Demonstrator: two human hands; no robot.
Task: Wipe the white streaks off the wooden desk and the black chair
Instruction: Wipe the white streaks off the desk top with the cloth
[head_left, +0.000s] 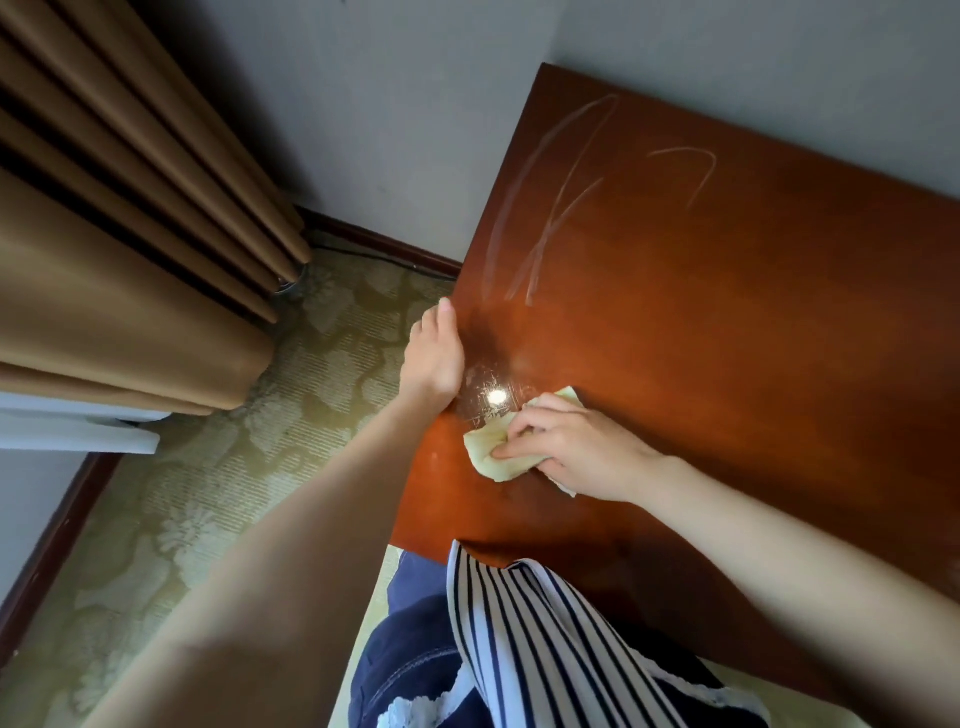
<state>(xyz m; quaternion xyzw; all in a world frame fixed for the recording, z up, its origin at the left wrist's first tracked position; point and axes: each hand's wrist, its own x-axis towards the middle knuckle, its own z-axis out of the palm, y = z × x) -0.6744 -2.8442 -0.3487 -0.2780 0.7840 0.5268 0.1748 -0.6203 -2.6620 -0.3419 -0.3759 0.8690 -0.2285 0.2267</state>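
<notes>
The reddish wooden desk (727, 338) fills the right half of the view. White streaks (550, 208) loop across its far left part, and a second curved streak (696, 161) lies further right. My right hand (576, 447) grips a crumpled pale yellow cloth (493, 447) and presses it on the desk near the left edge, beside a bright glare spot. My left hand (434, 358) rests on the desk's left edge, its fingers curled over the rim. The black chair is out of view.
Tan curtains (130, 234) hang at the left over a patterned green carpet (260, 415). A grey wall (389, 130) with a dark baseboard stands behind the desk. My striped top and blue jeans show below the desk's near edge.
</notes>
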